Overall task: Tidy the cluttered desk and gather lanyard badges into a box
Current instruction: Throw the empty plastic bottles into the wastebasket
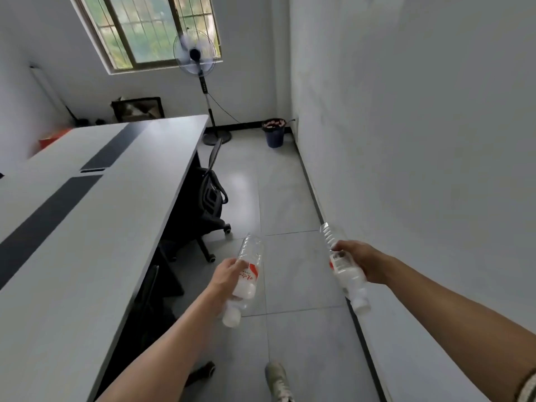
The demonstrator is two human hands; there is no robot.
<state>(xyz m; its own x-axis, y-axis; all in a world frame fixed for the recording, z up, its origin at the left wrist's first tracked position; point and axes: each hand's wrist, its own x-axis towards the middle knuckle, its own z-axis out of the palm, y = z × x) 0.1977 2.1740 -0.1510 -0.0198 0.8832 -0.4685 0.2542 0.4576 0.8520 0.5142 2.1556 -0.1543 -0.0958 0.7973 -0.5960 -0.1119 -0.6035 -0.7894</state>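
My left hand [224, 275] grips a clear plastic bottle [248, 268] with a red-and-white label, its white cap pointing back toward me. My right hand [361, 264] grips a second clear bottle [345, 271] with a similar label, cap also toward me. Both bottles look empty and are held out over the tiled floor, beside the long grey desk [95, 227] on my left. No lanyard badges or box show in this view.
A blue bin [274, 134] with rubbish stands in the far corner by the wall. A standing fan [197, 71] spins below the window. A black office chair [207, 198] is tucked under the desk. My shoe [278, 380] is on the floor.
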